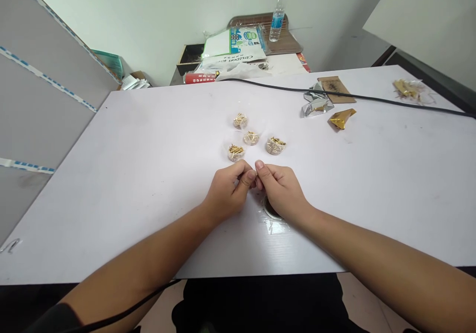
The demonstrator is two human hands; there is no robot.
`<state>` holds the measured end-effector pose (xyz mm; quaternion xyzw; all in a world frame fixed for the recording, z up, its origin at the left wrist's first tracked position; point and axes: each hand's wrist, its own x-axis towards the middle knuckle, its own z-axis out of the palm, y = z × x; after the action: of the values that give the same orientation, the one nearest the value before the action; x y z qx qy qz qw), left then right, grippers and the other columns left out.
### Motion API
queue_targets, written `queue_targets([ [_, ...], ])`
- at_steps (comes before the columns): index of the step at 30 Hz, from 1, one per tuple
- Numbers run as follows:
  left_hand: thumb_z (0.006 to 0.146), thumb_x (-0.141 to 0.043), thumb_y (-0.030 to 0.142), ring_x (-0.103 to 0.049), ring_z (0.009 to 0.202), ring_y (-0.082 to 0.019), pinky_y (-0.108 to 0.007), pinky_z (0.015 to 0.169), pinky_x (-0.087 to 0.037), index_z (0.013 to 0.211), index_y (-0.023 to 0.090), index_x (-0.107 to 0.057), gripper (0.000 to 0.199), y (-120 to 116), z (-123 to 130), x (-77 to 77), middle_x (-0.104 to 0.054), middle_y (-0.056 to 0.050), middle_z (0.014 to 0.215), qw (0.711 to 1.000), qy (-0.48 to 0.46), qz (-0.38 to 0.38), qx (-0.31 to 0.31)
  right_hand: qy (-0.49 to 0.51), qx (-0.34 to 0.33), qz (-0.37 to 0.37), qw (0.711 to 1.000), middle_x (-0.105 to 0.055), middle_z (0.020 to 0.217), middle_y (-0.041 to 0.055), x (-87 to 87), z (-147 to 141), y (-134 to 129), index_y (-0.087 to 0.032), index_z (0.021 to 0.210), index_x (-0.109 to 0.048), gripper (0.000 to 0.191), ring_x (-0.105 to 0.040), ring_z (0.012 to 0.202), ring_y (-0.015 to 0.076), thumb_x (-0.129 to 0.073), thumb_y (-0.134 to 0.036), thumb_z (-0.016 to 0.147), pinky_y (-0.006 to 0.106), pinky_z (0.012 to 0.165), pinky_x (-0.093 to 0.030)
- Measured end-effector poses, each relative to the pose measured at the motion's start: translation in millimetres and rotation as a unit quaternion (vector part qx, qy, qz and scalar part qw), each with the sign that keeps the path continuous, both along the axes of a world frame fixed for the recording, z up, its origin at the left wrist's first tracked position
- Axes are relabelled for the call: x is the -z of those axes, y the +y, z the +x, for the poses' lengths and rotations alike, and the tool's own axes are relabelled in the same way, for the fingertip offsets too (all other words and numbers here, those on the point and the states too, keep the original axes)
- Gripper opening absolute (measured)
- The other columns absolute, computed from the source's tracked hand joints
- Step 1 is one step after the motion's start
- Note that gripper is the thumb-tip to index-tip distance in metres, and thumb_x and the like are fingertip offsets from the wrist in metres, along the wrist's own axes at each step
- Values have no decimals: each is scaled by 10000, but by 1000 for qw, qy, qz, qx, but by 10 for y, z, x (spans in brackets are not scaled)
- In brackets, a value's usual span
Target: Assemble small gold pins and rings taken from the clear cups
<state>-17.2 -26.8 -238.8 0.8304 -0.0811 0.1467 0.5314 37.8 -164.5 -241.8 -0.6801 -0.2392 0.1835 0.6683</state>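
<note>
My left hand (229, 189) and my right hand (281, 188) meet near the middle of the white table (148, 159). Both are closed, thumbs pressed against curled fingers, with the fingertips close together. Whatever is pinched between them is too small to make out. Just beyond are small clear cups of gold-coloured pieces: one (236, 152) by my left fingers, one (275, 145) past my right thumb, and two more (251, 137) (240, 120) farther back. A dark round object (270, 208) with a pale rim lies partly hidden under my right hand, with clear plastic around it.
A black cable (290, 89) crosses the back of the table. Silver packets (316, 106), a gold packet (341, 119) and a brown piece (336, 87) lie back right, a clear bag (409, 91) farther right. Behind stands a water bottle (277, 16).
</note>
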Motion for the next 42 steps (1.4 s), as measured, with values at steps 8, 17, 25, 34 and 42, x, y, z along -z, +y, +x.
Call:
queue_targets([
  [8,961,-540,357,-508,541,-90,-215,551,-422,717,148,-590,325,22,1,-25,-626,-12,618,999,17,6,-34,2,4,-19,1000,-393,503,-13,-13,25,-15,-170,569,-457,629,-349,474,97,-463,-704,901,247,466,-289],
  [17,935,-570,403,-473,512,-89,-220,530,-411,681,153,-587,356,41,2,-49,-594,-4,577,998,38,0,-50,-8,-7,-33,999,-373,504,-18,6,46,-31,-171,588,-466,637,-337,476,98,-433,-723,904,249,465,-280],
  [25,966,-508,403,-590,629,-118,-233,614,-501,781,154,-577,318,81,7,-32,-646,-34,684,997,62,-30,-31,8,-31,-25,999,-401,564,-16,7,86,-67,-176,658,-464,588,-364,517,106,-439,-706,912,244,490,-313],
  [34,940,-565,425,-596,651,-121,-248,642,-511,783,147,-560,319,134,21,-71,-646,-42,698,994,82,-66,-30,-39,-30,-27,998,-492,638,-8,-11,147,-123,-164,792,-531,481,-430,576,107,-525,-630,911,237,534,-362],
  [42,876,-680,399,-617,677,-117,-253,671,-530,825,129,-587,290,184,46,-91,-660,-50,729,980,99,-174,-15,-24,-1,0,1000,-714,786,74,-28,151,-135,-157,849,-714,309,-605,645,144,-749,-458,793,279,579,-483],
])
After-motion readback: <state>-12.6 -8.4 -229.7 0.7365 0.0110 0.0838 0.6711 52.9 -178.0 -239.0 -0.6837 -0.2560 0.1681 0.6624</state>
